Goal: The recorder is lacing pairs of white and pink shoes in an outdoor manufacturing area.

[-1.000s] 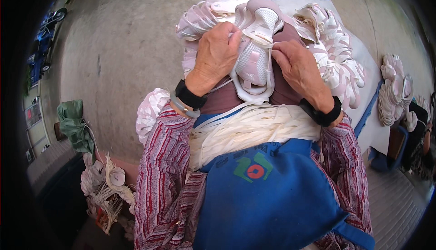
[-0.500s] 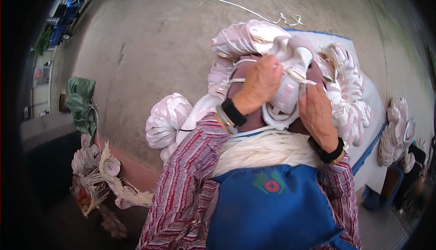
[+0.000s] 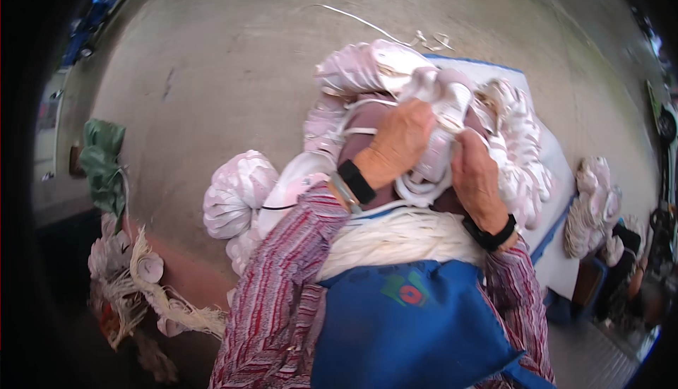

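My left hand (image 3: 401,138) and my right hand (image 3: 480,177) are both closed, close together over a bundle (image 3: 432,163) of nested pink-and-white pieces that look like shoe parts. A narrow white strip (image 3: 450,127) crosses the bundle's middle between my fingers, and each hand pinches it; the fingertips are partly hidden. The bundle rests on a brown-purple surface (image 3: 364,122) in front of me. Many loose white strips (image 3: 402,237) lie across my lap, above the blue apron (image 3: 417,325).
More bundles of the same pieces lie around: one far left (image 3: 371,64), one by my left forearm (image 3: 240,191), one on the right (image 3: 519,152). A white sheet (image 3: 558,170) lies beneath. Farther out are a green bag (image 3: 102,152) and a loose cord (image 3: 367,22) on the floor.
The view has shifted, so the scene sits slightly more to the left. My right hand has come closer to the left, and less of the strip shows between them.
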Available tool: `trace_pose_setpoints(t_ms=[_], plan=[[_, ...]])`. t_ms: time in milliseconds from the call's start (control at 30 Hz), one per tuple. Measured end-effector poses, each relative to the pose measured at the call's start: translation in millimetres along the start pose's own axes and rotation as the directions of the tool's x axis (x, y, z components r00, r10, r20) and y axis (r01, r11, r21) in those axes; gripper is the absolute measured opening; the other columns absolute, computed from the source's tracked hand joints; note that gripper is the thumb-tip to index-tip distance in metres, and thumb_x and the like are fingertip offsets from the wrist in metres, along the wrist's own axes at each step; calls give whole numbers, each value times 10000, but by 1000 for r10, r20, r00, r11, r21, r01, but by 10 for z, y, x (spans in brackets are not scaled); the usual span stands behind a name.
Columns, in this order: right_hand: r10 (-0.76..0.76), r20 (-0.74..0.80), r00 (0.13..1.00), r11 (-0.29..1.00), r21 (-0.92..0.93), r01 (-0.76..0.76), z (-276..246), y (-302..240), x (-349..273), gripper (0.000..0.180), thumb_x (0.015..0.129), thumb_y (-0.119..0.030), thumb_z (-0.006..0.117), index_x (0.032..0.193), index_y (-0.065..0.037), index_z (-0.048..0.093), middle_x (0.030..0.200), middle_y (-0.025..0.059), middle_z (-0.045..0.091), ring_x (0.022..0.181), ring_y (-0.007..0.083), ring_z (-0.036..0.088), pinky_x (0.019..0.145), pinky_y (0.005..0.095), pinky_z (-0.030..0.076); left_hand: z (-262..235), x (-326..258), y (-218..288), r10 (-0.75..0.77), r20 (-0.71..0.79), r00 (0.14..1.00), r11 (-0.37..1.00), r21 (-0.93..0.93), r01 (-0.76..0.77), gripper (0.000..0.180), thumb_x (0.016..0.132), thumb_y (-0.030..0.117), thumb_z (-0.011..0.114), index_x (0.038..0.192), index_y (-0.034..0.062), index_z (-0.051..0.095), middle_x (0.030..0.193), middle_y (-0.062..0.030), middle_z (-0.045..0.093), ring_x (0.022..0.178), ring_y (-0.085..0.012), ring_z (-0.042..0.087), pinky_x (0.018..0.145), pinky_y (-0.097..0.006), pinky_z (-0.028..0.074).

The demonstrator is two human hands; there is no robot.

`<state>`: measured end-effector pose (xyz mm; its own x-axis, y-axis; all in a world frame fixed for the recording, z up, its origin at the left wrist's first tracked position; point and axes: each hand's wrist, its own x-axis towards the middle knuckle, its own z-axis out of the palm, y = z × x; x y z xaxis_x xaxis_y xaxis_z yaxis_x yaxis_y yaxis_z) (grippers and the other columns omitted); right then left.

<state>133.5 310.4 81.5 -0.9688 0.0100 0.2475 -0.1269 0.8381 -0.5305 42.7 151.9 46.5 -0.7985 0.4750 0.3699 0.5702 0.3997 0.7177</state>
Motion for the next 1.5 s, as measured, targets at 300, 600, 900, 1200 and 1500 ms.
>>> trace_pose_setpoints(t_ms=[300, 600, 900, 1200, 1500], plan=[[-222, 54, 973, 902, -369, 226, -80, -30, 161, 70, 753, -41, 571, 822, -50, 558, 837, 109, 515, 699, 280, 603, 572, 347, 481, -160, -171, 259, -45, 37, 998, 998, 39, 44, 298, 846, 86, 617, 1125, -11, 575, 1013, -206, 621, 909, -357, 613, 777, -407, 489], [-236, 143, 961, 915, 366, 170, -108, -622, 122, 97, 850, -68, 603, 930, -25, 570, 879, 170, 525, 780, 348, 572, 648, 412, 475, -166, -245, 155, -28, 122, 992, 990, 141, 11, 331, 817, 85, 568, 1107, -50, 479, 991, -228, 556, 891, -383, 604, 707, -440, 514], [-8, -22, 1000, 997, 80, 10, 256, -189, 209, 139, 855, -113, 609, 973, -41, 600, 854, 163, 624, 766, 348, 619, 659, 395, 488, 57, -288, 320, -198, -4, 980, 979, 57, 198, 276, 859, 54, 501, 1122, -29, 507, 981, -233, 583, 876, -398, 600, 712, -447, 508], [70, -58, 996, 995, 82, -65, 303, -270, 300, 155, 838, -138, 632, 952, -34, 653, 746, 174, 641, 659, 326, 629, 629, 370, 500, 23, -263, 295, -220, -108, 969, 961, -195, 196, 220, 844, 58, 510, 1033, -7, 419, 916, -271, 560, 824, -473, 570, 669, -525, 464], [114, -37, 993, 990, 85, -110, 189, -331, 209, 98, 864, -101, 586, 886, -16, 631, 720, 159, 620, 617, 261, 600, 594, 341, 471, -1, -326, 306, 3, -389, 921, 999, -49, -24, 294, 815, 46, 559, 1084, -22, 462, 994, -232, 538, 943, -396, 557, 740, -454, 471]])
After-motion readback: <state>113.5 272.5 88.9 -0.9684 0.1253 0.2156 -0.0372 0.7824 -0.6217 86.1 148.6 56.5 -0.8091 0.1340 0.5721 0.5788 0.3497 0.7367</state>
